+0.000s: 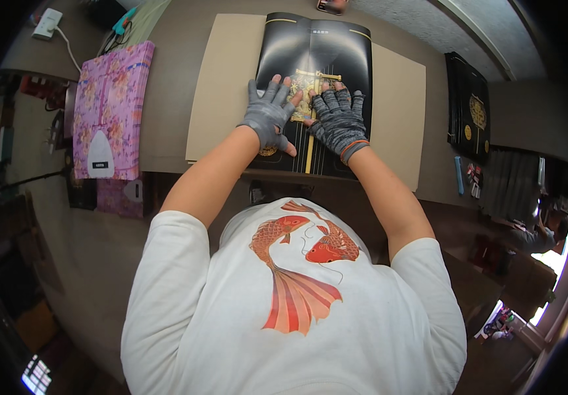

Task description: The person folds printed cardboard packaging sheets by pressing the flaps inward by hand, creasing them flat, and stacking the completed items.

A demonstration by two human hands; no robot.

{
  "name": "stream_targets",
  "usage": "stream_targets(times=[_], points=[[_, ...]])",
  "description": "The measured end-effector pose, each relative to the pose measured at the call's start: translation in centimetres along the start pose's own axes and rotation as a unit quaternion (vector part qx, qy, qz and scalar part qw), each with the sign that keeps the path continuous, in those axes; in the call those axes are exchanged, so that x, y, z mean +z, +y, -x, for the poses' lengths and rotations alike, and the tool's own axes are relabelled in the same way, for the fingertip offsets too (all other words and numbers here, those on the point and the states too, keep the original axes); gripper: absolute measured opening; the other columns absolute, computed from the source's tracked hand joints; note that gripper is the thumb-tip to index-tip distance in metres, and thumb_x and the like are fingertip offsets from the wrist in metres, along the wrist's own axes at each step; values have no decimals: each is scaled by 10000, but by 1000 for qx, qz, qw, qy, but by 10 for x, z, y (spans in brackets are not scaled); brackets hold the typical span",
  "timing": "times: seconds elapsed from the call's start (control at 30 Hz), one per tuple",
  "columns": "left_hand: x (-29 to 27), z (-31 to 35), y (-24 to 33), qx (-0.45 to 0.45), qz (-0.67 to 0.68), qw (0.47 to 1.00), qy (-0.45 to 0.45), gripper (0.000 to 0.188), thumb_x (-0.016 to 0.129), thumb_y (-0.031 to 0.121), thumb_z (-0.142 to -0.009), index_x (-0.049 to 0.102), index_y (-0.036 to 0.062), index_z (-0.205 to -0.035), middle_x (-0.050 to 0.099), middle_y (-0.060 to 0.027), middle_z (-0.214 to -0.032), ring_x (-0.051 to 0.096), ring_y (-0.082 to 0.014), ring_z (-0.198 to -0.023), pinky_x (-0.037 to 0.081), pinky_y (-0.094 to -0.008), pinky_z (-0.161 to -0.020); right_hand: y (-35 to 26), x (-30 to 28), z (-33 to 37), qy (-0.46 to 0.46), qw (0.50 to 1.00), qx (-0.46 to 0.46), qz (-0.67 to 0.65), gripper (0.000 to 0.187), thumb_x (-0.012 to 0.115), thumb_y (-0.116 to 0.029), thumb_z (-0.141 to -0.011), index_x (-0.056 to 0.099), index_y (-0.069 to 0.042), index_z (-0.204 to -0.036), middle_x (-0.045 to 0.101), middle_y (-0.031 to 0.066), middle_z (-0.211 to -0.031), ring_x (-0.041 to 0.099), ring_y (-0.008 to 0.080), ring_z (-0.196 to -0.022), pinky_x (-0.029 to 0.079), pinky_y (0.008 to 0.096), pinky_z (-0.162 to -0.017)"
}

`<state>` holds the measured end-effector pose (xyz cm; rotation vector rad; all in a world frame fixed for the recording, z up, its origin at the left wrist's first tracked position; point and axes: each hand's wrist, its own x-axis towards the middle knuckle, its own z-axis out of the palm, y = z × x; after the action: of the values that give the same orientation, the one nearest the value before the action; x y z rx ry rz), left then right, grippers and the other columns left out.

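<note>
The black sheet (pixel 284 49) with gold print lies on tan cardboard (pixel 399 105), which shows on both sides of it, on the table (pixel 168 85). The left hand (pixel 268 113), in a plain grey fingerless glove, lies palm down on the sheet's left half, fingers spread; the right hand (pixel 340 122), in a striped glove, lies spread on its right half. Left of the sheet is a purple flowered stack (pixel 116 92); well right of it, a black stack (pixel 465 105).

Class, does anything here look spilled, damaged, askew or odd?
The fingerless gloves look mismatched: on the glossy black printed piece, the left hand wears lighter grey, the right hand darker, streaked grey. No spill shows.
</note>
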<state>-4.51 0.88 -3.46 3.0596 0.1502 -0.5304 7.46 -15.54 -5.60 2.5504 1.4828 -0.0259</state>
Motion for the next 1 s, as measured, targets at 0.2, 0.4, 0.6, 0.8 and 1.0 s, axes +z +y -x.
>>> stream_targets(times=[0.2, 0.4, 0.6, 0.8, 1.0], points=[[-1, 0, 0, -1, -5, 1000, -6, 1413, 692, 859, -504, 142, 157, -1600, 75, -206, -1652, 18, -393, -1527, 29, -725, -1106, 2, -4, -1, -25, 1000, 3, -3, 777, 496, -650, -901, 352, -227, -1537, 279, 104, -1616, 167, 324, -1514, 41, 648, -1168], [-6, 1, 1, 1, -3, 1000, -23, 1415, 702, 851, -503, 139, 157, -1600, 69, -202, -1653, 0, -385, -1530, 31, -722, -1109, 2, -3, 1, 0, 1000, 0, -7, 777, 530, -641, -882, 396, -210, -1514, 312, 103, -1597, 192, 328, -1500, 72, 648, -1163], [-5, 0, 1, 4, -6, 1000, -27, 1426, 704, 852, -503, 118, 159, -1603, 60, -203, -1654, -5, -380, -1531, 33, -718, -1111, 1, 2, -1, -15, 1000, -1, -11, 808, 514, -662, -879, 352, -222, -1537, 288, 113, -1609, 178, 331, -1510, 34, 656, -1168], [-10, 1, 2, 3, -3, 999, -40, 1428, 697, 855, -510, 99, 159, -1604, 45, -209, -1655, -12, -384, -1531, 27, -718, -1110, 1, 0, -2, -23, 1000, -1, -11, 811, 522, -657, -879, 348, -217, -1538, 285, 114, -1609, 179, 336, -1508, 41, 657, -1168], [-8, 2, 2, 7, 5, 999, -33, 1386, 709, 823, -554, 109, 144, -1602, 70, -207, -1653, 2, -379, -1532, -7, -725, -1107, 2, 4, 1, -7, 1000, -9, -24, 805, 536, -646, -872, 368, -211, -1529, 298, 123, -1602, 188, 341, -1504, 49, 659, -1167]])
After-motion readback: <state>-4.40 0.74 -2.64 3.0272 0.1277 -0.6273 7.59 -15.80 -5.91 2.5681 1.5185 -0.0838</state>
